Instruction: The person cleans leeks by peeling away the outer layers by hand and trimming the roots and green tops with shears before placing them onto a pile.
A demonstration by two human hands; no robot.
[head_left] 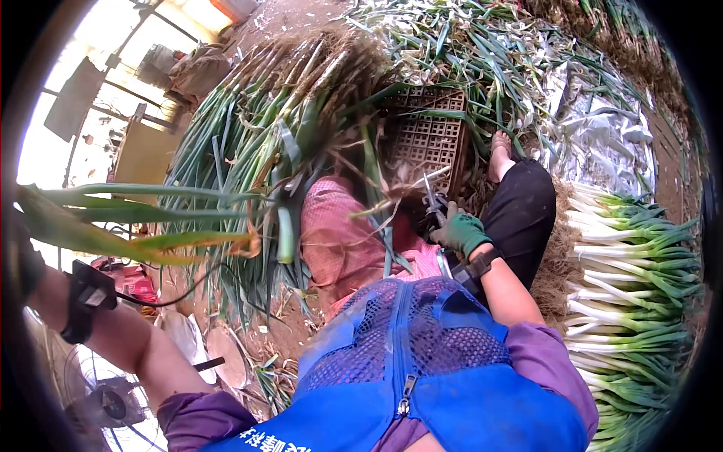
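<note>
My right hand [461, 230], in a green glove, is closed around a metal tool with a thin tip [433, 205] between my knees; its exact kind is unclear. My left hand [24, 264], in a dark glove, is raised at the far left edge, its fingers mostly lost in the dark rim. Long green onion leaves [113, 226] stretch rightward from it, some yellowed, above the pile. A big heap of untrimmed green onions [248, 143] with brown roots lies ahead, left of my knee. Loose dry strands and a cut stalk [376, 209] lie over my lap.
A brown plastic crate [425, 132] stands in front of me. Peeled green onions [625, 301] lie in a row at right. Leaf scraps [482, 60] and a silvery sheet [595, 135] cover the ground ahead. A fan [113, 403] stands at lower left, near a round stool [226, 354].
</note>
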